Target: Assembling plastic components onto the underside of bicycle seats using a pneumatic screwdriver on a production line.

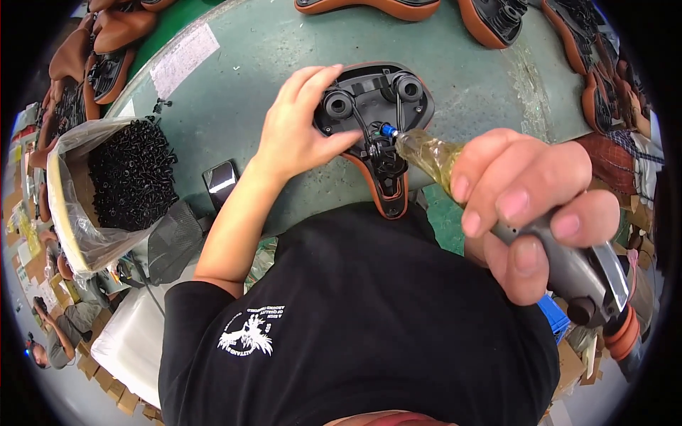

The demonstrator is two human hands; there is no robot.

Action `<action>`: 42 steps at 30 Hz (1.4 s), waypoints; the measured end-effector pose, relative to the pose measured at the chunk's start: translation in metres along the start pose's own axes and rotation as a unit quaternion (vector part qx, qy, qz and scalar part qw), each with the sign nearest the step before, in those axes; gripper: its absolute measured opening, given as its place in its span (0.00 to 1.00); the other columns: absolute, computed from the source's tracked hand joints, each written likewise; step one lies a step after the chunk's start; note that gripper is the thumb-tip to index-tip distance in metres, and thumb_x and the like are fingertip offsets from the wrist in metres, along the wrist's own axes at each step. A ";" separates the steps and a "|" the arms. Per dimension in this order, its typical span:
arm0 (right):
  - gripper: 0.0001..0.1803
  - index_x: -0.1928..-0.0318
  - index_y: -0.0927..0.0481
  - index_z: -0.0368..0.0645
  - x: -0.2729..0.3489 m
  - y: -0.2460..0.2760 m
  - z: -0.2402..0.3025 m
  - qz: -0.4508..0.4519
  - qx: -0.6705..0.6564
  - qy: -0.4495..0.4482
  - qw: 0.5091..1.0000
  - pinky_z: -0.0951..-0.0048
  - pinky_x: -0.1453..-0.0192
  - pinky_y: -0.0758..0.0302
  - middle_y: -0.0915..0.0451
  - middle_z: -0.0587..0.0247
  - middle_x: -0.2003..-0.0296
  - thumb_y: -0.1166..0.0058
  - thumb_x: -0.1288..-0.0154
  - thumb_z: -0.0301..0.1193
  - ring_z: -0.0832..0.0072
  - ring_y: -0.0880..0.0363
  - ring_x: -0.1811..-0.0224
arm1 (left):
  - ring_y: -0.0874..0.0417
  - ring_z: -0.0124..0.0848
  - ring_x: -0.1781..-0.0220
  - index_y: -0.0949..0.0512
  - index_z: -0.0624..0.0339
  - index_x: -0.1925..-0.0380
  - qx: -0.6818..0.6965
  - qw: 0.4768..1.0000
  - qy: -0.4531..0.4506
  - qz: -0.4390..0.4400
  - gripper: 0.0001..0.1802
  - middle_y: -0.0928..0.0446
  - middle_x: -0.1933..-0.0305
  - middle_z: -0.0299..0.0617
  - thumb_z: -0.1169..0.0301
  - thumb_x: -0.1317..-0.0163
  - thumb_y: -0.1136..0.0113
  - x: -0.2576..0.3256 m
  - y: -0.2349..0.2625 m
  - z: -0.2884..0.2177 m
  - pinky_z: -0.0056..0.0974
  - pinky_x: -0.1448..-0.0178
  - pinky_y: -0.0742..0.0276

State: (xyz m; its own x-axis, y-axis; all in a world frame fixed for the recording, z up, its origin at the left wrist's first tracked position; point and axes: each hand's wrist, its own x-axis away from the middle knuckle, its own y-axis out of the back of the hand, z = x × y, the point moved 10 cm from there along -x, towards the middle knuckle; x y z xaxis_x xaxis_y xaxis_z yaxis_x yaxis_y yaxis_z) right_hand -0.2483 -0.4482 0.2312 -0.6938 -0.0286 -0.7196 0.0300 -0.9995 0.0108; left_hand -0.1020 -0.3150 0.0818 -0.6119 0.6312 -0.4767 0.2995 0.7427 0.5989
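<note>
An upside-down brown bicycle saddle point(369, 89) lies at the bench's near edge, its black underside with two coil springs facing up and its narrow nose toward me. My left hand point(298, 117) grips the saddle's left side, fingers over the far rim and thumb reaching across the underside. In my right hand point(529, 195) is a power screwdriver point(430, 157), its front wrapped in yellowish clear film. The blue-collared bit point(389, 130) points into the metalwork between the springs. Whether it sits on a screw is too small to tell.
Left of my arm, a plastic-lined box point(67, 206) holds a heap of black screws point(135, 174). A dark phone-like object point(221, 183) lies on the green bench point(234, 92). More saddles point(490, 21) line the far edge and both sides. Another person point(60, 330) is at far left.
</note>
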 end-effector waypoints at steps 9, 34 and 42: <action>0.17 0.41 0.33 0.47 0.007 0.012 0.001 -0.021 0.008 -0.021 1.000 0.60 0.56 0.21 0.27 0.56 0.50 0.50 0.28 0.26 0.72 0.19 0.66 | 0.11 0.46 0.51 0.21 0.65 0.47 0.010 0.997 0.042 -0.063 0.24 0.15 0.50 0.53 0.77 0.44 0.24 0.013 -0.015 0.012 0.42 0.47 0.16; 0.18 0.42 0.33 0.48 0.000 0.006 -0.012 0.010 -0.034 -0.027 0.999 0.59 0.56 0.20 0.26 0.53 0.50 0.51 0.30 0.23 0.71 0.19 0.66 | 0.25 0.50 0.27 0.21 0.65 0.42 0.224 0.969 0.095 -0.038 0.41 0.27 0.29 0.58 0.53 0.50 0.15 0.026 -0.020 0.040 0.49 0.27 0.25; 0.24 0.34 0.34 0.46 -0.010 -0.002 -0.032 0.023 -0.006 -0.023 0.999 0.54 0.54 0.20 0.26 0.46 0.46 0.55 0.29 0.20 0.68 0.20 0.65 | 0.17 0.44 0.37 0.15 0.68 0.62 0.281 0.941 0.161 -0.100 0.17 0.13 0.47 0.51 0.69 0.45 0.19 0.023 -0.039 0.059 0.49 0.26 0.26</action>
State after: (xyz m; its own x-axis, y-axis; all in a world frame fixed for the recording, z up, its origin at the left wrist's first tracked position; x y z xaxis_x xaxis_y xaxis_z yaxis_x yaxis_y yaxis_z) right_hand -0.2188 -0.4459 0.2163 -0.7243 -0.0762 -0.6852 0.0717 -0.9968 0.0351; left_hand -0.0847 -0.3162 0.0090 -0.8606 0.4319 -0.2697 0.4382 0.8980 0.0398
